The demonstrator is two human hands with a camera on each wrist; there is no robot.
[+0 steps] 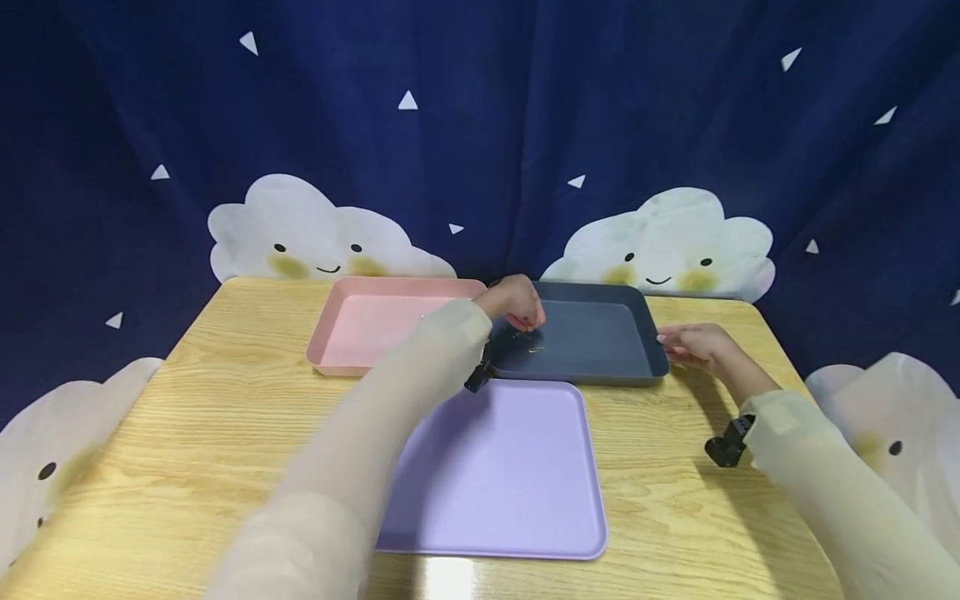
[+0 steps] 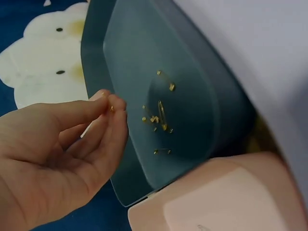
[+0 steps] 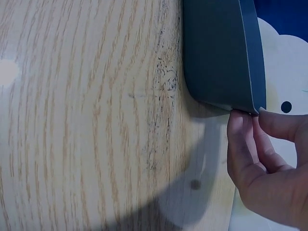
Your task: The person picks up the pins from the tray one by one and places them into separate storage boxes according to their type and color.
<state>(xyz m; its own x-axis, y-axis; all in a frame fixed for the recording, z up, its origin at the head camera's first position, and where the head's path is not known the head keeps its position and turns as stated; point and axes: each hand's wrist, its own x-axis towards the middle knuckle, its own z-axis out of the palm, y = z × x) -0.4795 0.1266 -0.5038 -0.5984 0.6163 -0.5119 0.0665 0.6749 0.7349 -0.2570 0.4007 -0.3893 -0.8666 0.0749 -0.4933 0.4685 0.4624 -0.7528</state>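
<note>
Over the left part of a dark blue-grey tray (image 1: 592,333), my left hand (image 1: 519,303) pinches a small gold safety pin between thumb and fingertips. Only a tiny gold bit of that pin (image 2: 112,109) shows; the fingers hide the rest. Several gold safety pins (image 2: 162,115) lie loosely on the tray's floor below, in the left wrist view. At the tray's right end, my right hand (image 1: 693,345) pinches the rim, its thumb on the edge and its fingers against the outer wall (image 3: 221,57).
A pink tray (image 1: 321,333) stands against the dark tray's left side, with a small thing (image 2: 203,227) in it, cut off by the frame. A flat lilac tray (image 1: 517,475) lies in front on the wooden table (image 1: 187,433). Behind hangs a navy curtain (image 1: 480,167).
</note>
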